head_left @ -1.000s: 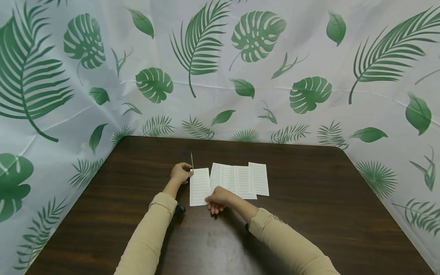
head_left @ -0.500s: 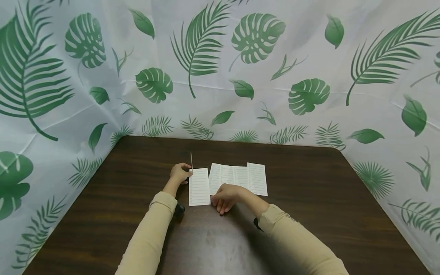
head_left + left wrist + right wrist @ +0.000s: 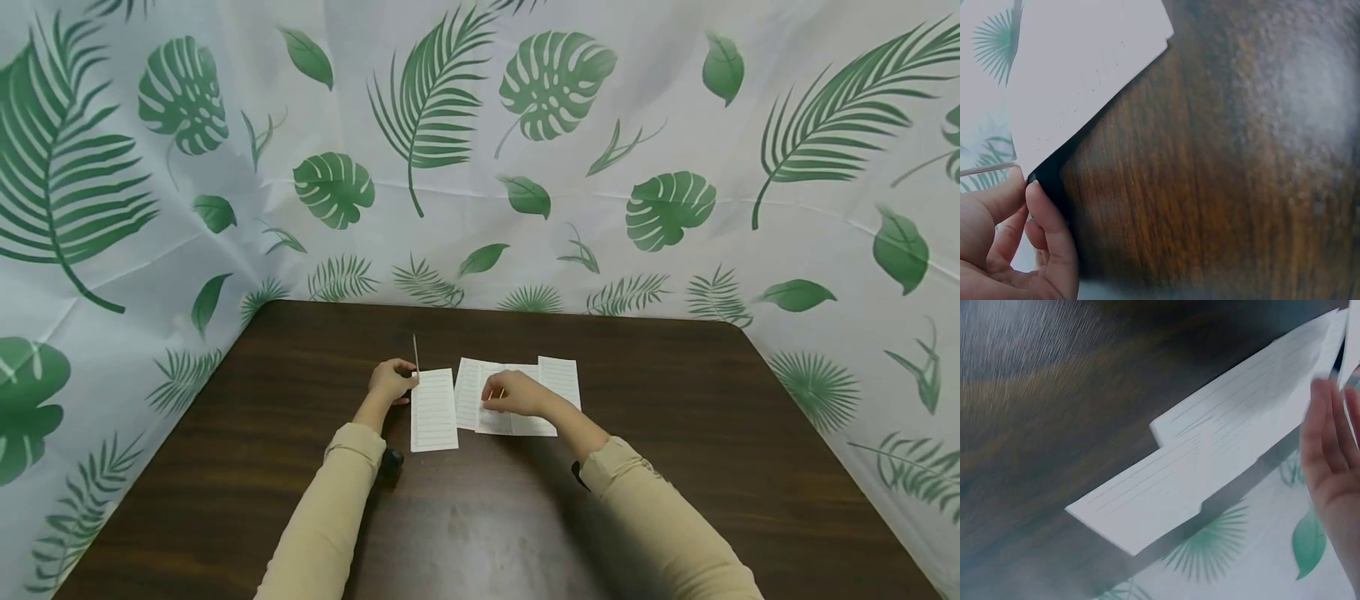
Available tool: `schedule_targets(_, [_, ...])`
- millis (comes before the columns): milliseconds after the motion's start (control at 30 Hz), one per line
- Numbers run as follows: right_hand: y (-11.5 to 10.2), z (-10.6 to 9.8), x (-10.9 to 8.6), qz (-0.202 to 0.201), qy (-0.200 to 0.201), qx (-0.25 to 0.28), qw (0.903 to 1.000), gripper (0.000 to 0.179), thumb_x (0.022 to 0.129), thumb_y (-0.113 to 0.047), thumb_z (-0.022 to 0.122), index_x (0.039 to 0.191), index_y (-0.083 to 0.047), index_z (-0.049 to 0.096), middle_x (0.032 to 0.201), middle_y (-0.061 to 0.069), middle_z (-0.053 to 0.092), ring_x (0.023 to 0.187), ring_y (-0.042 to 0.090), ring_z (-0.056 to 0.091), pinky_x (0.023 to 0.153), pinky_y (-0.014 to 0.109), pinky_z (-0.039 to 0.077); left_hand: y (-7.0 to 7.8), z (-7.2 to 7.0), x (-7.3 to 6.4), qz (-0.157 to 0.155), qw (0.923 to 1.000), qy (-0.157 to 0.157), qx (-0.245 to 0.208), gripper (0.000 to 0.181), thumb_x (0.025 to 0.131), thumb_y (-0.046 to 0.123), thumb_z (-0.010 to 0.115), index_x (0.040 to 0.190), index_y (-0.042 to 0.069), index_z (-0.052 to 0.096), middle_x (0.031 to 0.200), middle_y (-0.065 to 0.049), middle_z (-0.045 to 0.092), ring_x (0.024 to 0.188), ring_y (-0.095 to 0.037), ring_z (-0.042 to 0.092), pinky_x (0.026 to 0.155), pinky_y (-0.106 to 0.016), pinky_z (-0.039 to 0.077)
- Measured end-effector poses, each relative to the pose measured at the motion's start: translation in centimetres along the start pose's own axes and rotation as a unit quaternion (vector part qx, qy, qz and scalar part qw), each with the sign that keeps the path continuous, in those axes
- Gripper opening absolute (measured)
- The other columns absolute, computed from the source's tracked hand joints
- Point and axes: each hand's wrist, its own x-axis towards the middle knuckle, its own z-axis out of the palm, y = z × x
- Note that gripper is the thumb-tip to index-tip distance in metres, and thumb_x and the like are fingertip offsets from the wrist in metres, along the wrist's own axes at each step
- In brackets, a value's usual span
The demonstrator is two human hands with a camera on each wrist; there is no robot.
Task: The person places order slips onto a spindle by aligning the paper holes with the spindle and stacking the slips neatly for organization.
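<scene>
In the head view my left hand [image 3: 390, 381] pinches the upper left corner of a lined paper sheet [image 3: 433, 410]; the left wrist view shows thumb and finger at the corner of this sheet [image 3: 1079, 81]. A thin stick-like thing [image 3: 416, 354] points up from the same fingertips; its kind is unclear. My right hand [image 3: 517, 394] is over a row of overlapping lined sheets [image 3: 562, 375], fingers loosely bent, with nothing visible in it. In the right wrist view its fingers [image 3: 1319, 419] look fairly straight beside the sheets [image 3: 1141, 506], and the thumb is hidden.
The sheets lie on a dark wooden table [image 3: 675, 433]. A white cloth with green leaves [image 3: 465, 208] hangs behind and along the sides. Black devices are worn at both wrists, such as the left wrist device [image 3: 391, 461].
My right hand has left the lower right corner of the left sheet and moved up and right over the other sheets. The left hand has stayed at its corner.
</scene>
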Motion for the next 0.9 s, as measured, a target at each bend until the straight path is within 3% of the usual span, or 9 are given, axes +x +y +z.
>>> schedule_targets(100, [0.7, -0.3, 0.4, 0.013, 0.044, -0.081, 0.9957, 0.028, 0.087, -0.018, 0.068, 0.106, 0.002, 0.064, 0.103, 0.015, 0.067, 0.095, 0.027, 0.063, 0.083, 0.036, 0.054, -0.1, 0.0, 0.0, 0.0, 1.0, 0.004, 0.001, 0.027, 0.087, 0.01, 0.065, 0.113, 0.004, 0.062, 0.125, -0.025, 0.051, 0.059, -0.013, 0.048, 0.047, -0.019, 0.052])
schedule_targets(167, [1.0, -0.4, 0.7, 0.03, 0.045, -0.134, 0.9895, 0.047, 0.083, -0.026, 0.072, 0.117, 0.005, 0.06, 0.119, 0.02, 0.061, 0.112, 0.034, 0.057, 0.095, 0.046, 0.049, -0.1, 0.0, 0.0, 0.002, 1.0, 0.008, 0.0, 0.027, 0.087, 0.01, 0.066, 0.113, 0.004, 0.062, 0.124, -0.025, 0.051, 0.058, -0.013, 0.048, 0.047, -0.019, 0.052])
schedule_targets(267, [1.5, -0.3, 1.0, 0.073, 0.0, -0.189, 0.9793, 0.079, 0.076, -0.037, 0.076, 0.134, 0.007, 0.045, 0.141, 0.024, 0.043, 0.134, 0.04, 0.037, 0.106, 0.058, 0.035, -0.2, 0.0, 0.0, 0.006, 1.0, 0.005, -0.001, 0.027, 0.087, 0.01, 0.065, 0.113, 0.004, 0.062, 0.121, -0.025, 0.052, 0.059, -0.013, 0.049, 0.048, -0.019, 0.053])
schedule_targets(367, [1.9, -0.1, 1.1, 0.108, -0.053, -0.214, 0.9693, 0.097, 0.073, -0.044, 0.077, 0.143, 0.005, 0.032, 0.152, 0.023, 0.027, 0.142, 0.04, 0.021, 0.108, 0.065, 0.027, -0.3, 0.0, 0.0, 0.011, 0.9999, -0.003, -0.001, 0.027, 0.088, 0.011, 0.065, 0.114, 0.004, 0.062, 0.117, -0.024, 0.052, 0.063, -0.014, 0.05, 0.05, -0.02, 0.054])
schedule_targets(500, [2.2, 0.2, 1.4, 0.12, -0.069, -0.22, 0.9655, 0.102, 0.071, -0.046, 0.077, 0.145, 0.004, 0.027, 0.154, 0.02, 0.022, 0.143, 0.037, 0.017, 0.11, 0.064, 0.024, -0.4, -0.1, 0.0, 0.008, 1.0, 0.0, -0.004, 0.027, 0.088, 0.01, 0.065, 0.114, 0.004, 0.062, 0.117, -0.024, 0.053, 0.066, -0.016, 0.051, 0.049, -0.02, 0.053])
schedule_targets(900, [2.4, -0.5, 0.6, 0.129, -0.072, -0.249, 0.9571, 0.099, 0.066, -0.044, 0.081, 0.142, 0.001, 0.036, 0.152, 0.018, 0.03, 0.142, 0.038, 0.022, 0.111, 0.064, 0.022, -0.2, -0.1, -0.3, 0.013, 0.9999, -0.005, -0.009, 0.027, 0.087, 0.009, 0.065, 0.113, 0.003, 0.062, 0.107, -0.022, 0.053, 0.061, -0.014, 0.049, 0.05, -0.021, 0.055])
